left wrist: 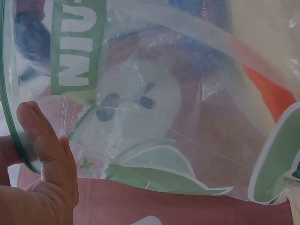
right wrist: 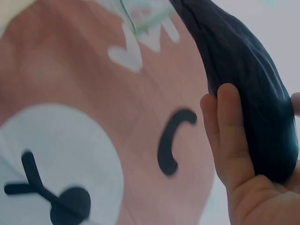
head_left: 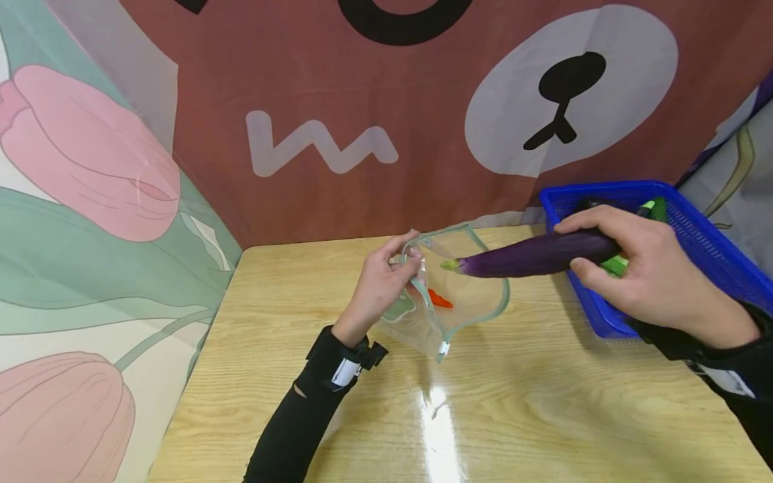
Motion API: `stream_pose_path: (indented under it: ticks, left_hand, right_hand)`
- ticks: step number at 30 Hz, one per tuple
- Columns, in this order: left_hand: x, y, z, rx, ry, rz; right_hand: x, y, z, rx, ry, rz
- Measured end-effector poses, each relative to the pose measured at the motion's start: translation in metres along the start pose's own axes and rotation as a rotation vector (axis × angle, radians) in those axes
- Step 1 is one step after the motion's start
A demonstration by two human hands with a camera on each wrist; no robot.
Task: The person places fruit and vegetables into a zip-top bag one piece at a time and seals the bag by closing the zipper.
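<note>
My right hand (head_left: 655, 268) grips a long purple eggplant (head_left: 531, 255) by its thick end, thumb on one side and fingers on the other. The eggplant's pale green stem end points left, over the mouth of a clear zip bag (head_left: 474, 305). In the right wrist view the eggplant (right wrist: 253, 79) lies along the fingers. With my left hand (head_left: 380, 278) I pinch the bag's green-edged rim on its left side, so the mouth gapes. Through the plastic an orange-red carrot (head_left: 441, 299) shows inside. The left wrist view has the bag (left wrist: 136, 79) with green print beside the fingers.
A blue plastic basket (head_left: 604, 322) with green vegetables in it stands on the right, partly behind my right hand. The light wooden table (head_left: 253, 376) ends at a brown cloth backdrop (head_left: 314, 201) with a printed bear face. A flowered cloth (head_left: 90, 288) hangs at the left.
</note>
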State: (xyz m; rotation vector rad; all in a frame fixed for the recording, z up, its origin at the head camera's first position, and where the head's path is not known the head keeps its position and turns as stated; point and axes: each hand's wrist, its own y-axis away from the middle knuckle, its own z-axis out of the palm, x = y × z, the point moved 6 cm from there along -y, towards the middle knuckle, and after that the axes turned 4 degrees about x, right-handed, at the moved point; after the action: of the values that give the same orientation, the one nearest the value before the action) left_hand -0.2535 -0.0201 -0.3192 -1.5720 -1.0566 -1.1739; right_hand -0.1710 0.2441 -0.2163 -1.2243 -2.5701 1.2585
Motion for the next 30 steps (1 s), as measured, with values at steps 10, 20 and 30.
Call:
stream_pose_path:
  ticks: [10,20,30]
  left_hand:
    - [0.006,0.001,0.003,-0.016,0.0,-0.004]
    - [0.006,0.004,0.003,-0.01,0.016,0.002]
    - [0.005,0.005,0.003,-0.035,0.004,0.012]
  right_hand:
    - [-0.008,-0.002,0.081,-0.289,0.107,-0.089]
    - [-0.019,-0.015,0.141,-0.462,0.17,-0.217]
    - [-0.011,-0.02,0.177,-0.609,0.24,-0.249]
